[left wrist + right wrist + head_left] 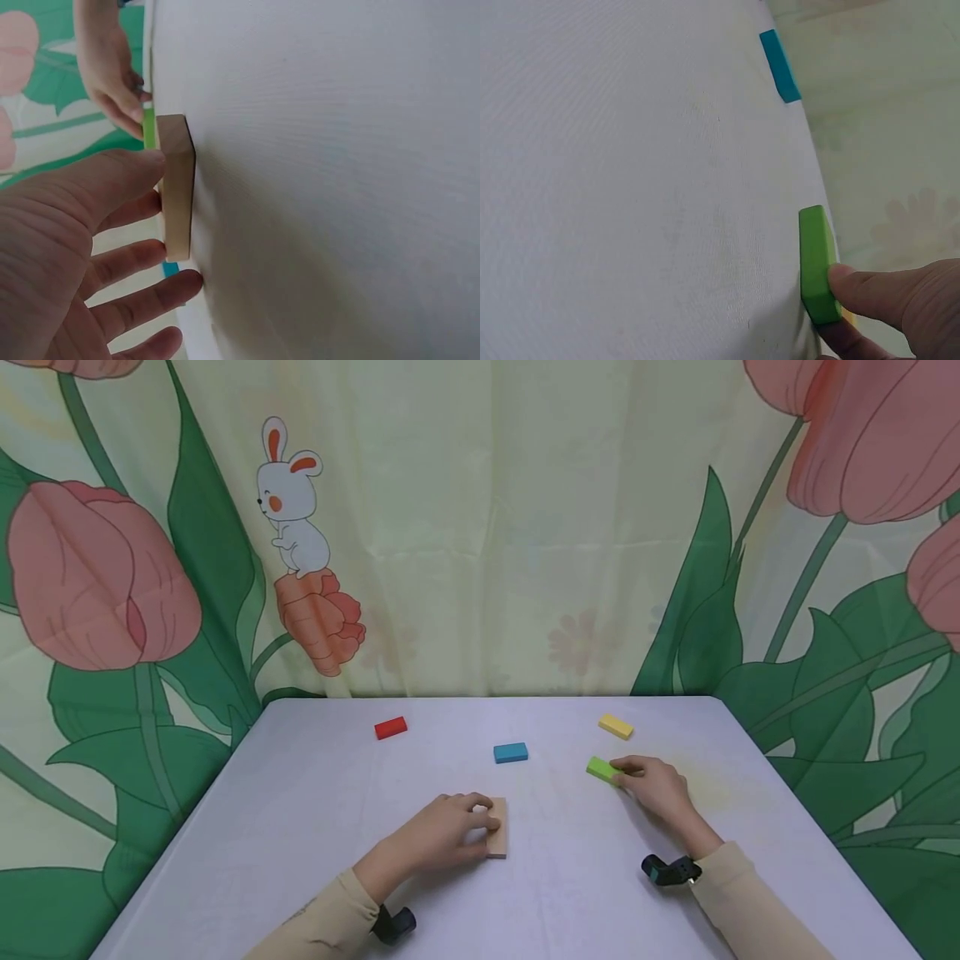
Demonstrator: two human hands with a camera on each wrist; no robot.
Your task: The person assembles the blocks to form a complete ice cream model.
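Note:
A plain wooden block lies flat on the white table, its long side running away from me. My left hand is at its left edge, thumb and fingers spread. In the left wrist view the thumb and fingertips touch the wooden block, not wrapped round it. Over to the right, my right hand pinches the near end of a green block between thumb and fingers. The right wrist view has the thumb against one side of the green block, a finger at its lower end.
A blue block lies beyond the wooden one, toward the back. Farther left is a red block; a yellow block lies just behind the green one. A printed curtain hangs behind the table's far edge.

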